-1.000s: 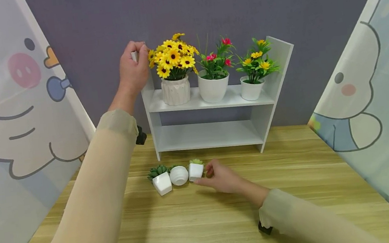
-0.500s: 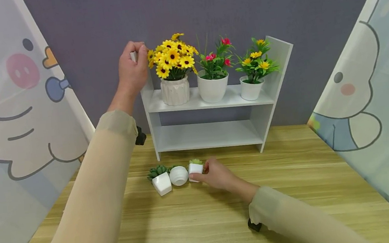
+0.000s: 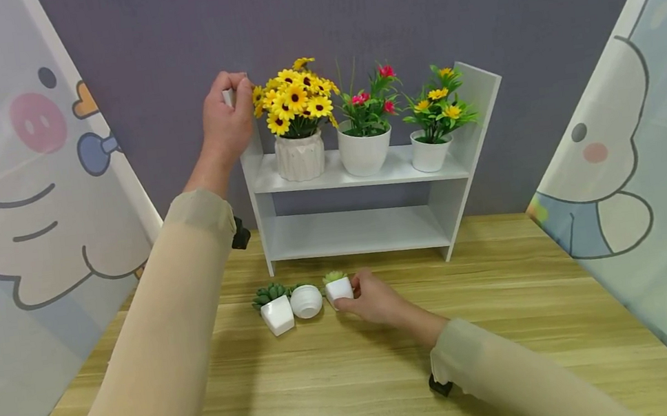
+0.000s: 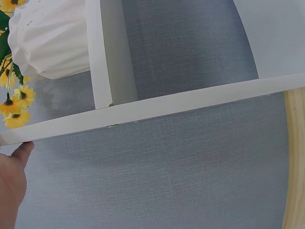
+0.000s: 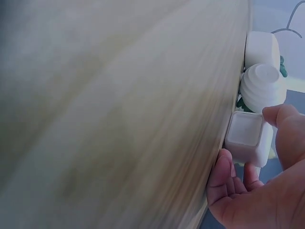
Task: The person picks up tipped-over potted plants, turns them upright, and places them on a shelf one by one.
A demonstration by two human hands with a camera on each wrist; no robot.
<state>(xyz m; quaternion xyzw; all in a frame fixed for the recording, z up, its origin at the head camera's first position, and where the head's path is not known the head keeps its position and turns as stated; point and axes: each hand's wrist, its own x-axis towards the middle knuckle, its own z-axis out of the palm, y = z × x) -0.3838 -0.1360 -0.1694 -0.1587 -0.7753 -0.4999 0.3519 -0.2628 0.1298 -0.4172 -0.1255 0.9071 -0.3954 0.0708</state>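
Observation:
My left hand (image 3: 227, 120) grips the top of the left side panel of a white two-tier shelf (image 3: 362, 184). In the left wrist view its thumb lies at the edge of that panel (image 4: 157, 109). My right hand (image 3: 379, 299) pinches a small square white pot (image 3: 339, 290) with a light green succulent (image 3: 334, 276), tipped so its base faces me. In the right wrist view, thumb and fingers lie on either side of this pot (image 5: 245, 136). Left of it, a round ribbed white pot (image 3: 306, 302) and a square pot with a dark green succulent (image 3: 278, 314) lie on their sides.
On the upper shelf board stand a potted yellow sunflower bunch (image 3: 297, 129), a pot with pink-red flowers (image 3: 366, 145) and a smaller yellow-flowered pot (image 3: 430, 149). The wooden table (image 3: 318, 390) meets a grey back wall (image 3: 359, 10). Cartoon-printed panels flank both sides.
My right hand has closed in on the light green succulent's pot, taken hold of it and shifted it slightly right, away from the round pot. My left hand stays on the shelf.

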